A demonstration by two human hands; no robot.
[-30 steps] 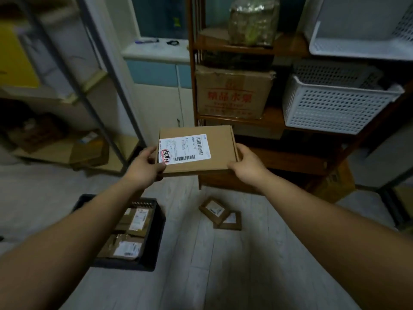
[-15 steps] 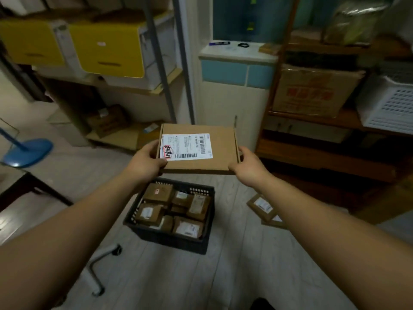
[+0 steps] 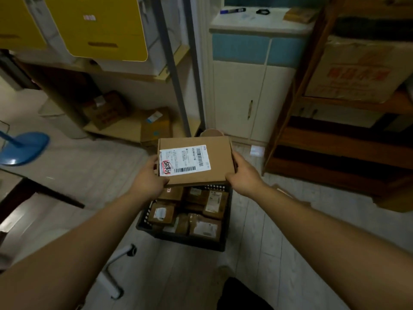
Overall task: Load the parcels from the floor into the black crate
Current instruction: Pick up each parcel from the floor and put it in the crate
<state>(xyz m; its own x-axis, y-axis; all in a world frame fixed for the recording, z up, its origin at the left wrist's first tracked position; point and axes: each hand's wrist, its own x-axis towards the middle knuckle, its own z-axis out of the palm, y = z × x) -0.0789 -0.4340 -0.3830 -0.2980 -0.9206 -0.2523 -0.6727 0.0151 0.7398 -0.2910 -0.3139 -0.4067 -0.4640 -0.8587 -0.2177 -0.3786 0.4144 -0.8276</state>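
Note:
I hold a flat brown cardboard parcel (image 3: 220, 157) with a white shipping label level in the air, directly over the far end of the black crate (image 3: 185, 239). My left hand (image 3: 149, 179) grips its left edge and my right hand (image 3: 242, 176) grips its right edge. The crate stands on the floor and holds several small brown parcels with labels (image 3: 206, 224). Another parcel on the floor (image 3: 281, 190) shows only partly behind my right forearm.
A dark wooden shelf unit (image 3: 335, 153) stands at the right with a large cardboard box (image 3: 357, 70). A white cabinet (image 3: 252, 90) is straight ahead. Metal racking with yellow bins (image 3: 98, 27) fills the left. A chair leg with a castor (image 3: 125, 253) lies near the crate.
My view has swung left and tilted down. The parcel in both hands has moved from beside the crate to above its far end, and the crate now sits centred below it.

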